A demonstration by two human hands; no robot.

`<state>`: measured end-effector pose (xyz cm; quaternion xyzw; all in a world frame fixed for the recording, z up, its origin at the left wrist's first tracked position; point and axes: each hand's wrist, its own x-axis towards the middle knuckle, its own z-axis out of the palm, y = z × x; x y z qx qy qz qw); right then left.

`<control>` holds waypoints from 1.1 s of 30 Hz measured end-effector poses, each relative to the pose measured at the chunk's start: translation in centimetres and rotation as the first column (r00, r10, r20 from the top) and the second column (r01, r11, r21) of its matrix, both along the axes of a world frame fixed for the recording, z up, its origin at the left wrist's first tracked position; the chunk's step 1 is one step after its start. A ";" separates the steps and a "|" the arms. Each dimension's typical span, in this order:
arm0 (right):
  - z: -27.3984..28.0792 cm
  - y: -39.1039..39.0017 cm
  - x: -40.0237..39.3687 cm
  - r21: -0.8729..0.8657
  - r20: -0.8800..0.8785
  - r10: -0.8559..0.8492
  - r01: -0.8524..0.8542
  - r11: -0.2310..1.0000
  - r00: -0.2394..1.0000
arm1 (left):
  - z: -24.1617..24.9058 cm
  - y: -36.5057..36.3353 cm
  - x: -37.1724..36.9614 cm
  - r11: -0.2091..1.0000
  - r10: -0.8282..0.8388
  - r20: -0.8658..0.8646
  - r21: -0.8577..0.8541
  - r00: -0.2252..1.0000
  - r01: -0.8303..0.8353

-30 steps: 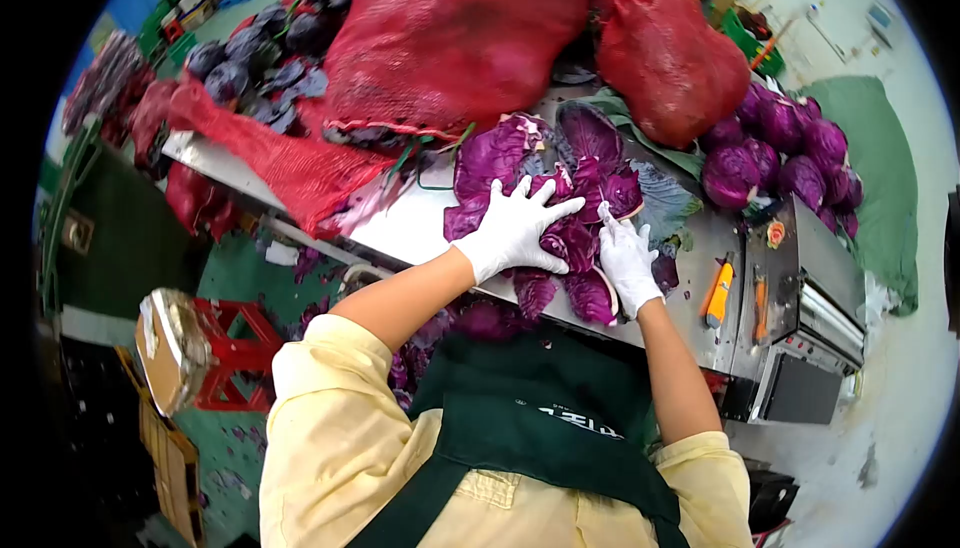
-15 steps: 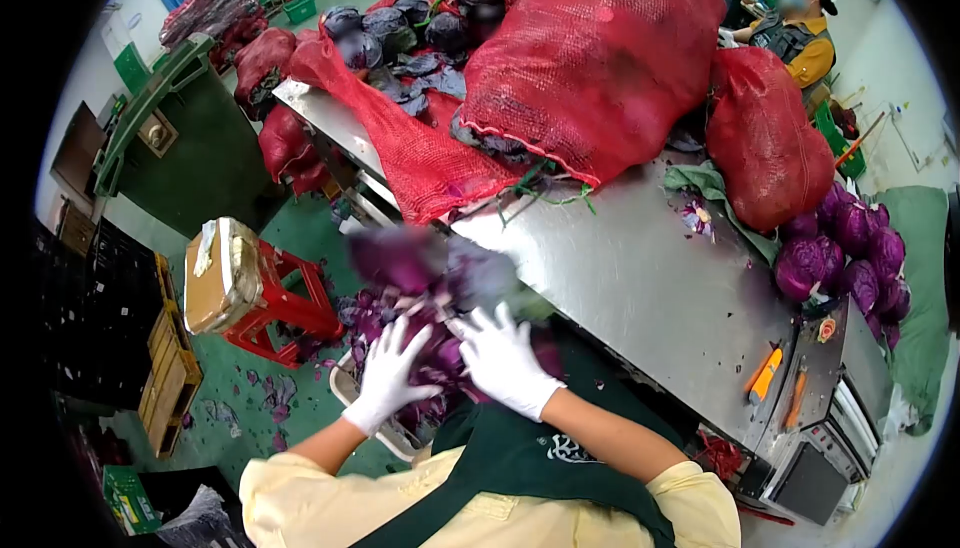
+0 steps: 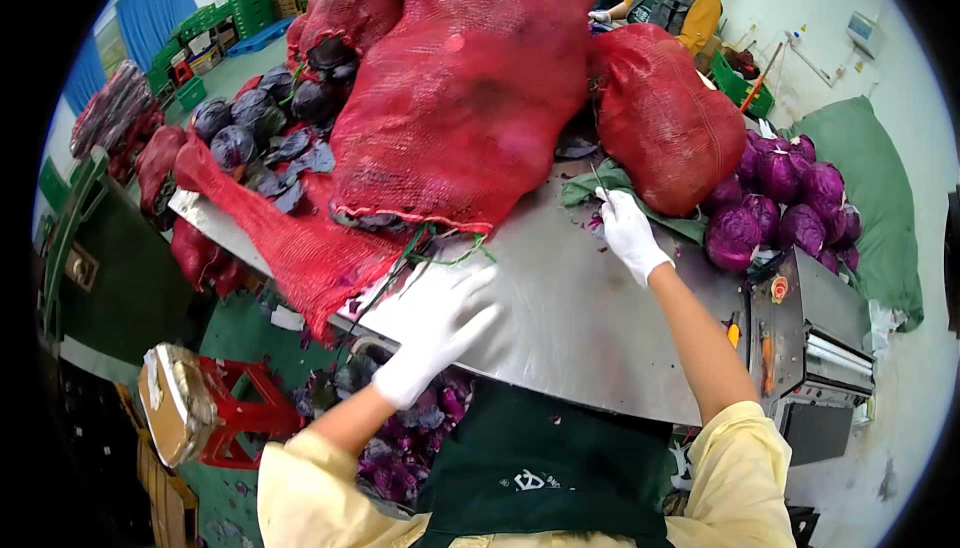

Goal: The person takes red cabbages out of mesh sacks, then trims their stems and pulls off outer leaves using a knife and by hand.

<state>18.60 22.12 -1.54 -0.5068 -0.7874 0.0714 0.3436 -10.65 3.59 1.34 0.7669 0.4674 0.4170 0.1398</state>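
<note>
My left hand (image 3: 435,333), in a white glove, is open with fingers spread and slightly blurred. It hovers over the near left edge of the metal table (image 3: 560,318), below the mouth of a large red mesh sack (image 3: 465,88). My right hand (image 3: 632,233), gloved too, reaches across the table with its fingers closed. A thin knife (image 3: 598,178) appears to stick up from its fingertips; its handle is hidden. Beside that hand lie a dull green leaf or cloth (image 3: 605,184) and a smaller red mesh sack (image 3: 670,118).
Trimmed purple cabbages (image 3: 775,213) are piled at the right, by a machine (image 3: 815,348). Untrimmed cabbages (image 3: 255,116) lie at the back left. Cabbage leaves (image 3: 400,448) fill a bin below the table's edge. A red stool (image 3: 235,413) stands left. A person (image 3: 675,3) is at the back.
Both hands have risen from the leaf bin to the table. My right hand has gone far right and closed. The blurred cabbage matter above the bin is gone; the view has turned right.
</note>
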 end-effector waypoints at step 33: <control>2.5 -13.1 -6.2 -0.691 -0.462 -0.089 -0.295 0.660 0.882 | -2.0 -15.6 -13.1 0.915 0.394 -0.022 -0.084 0.919 -0.394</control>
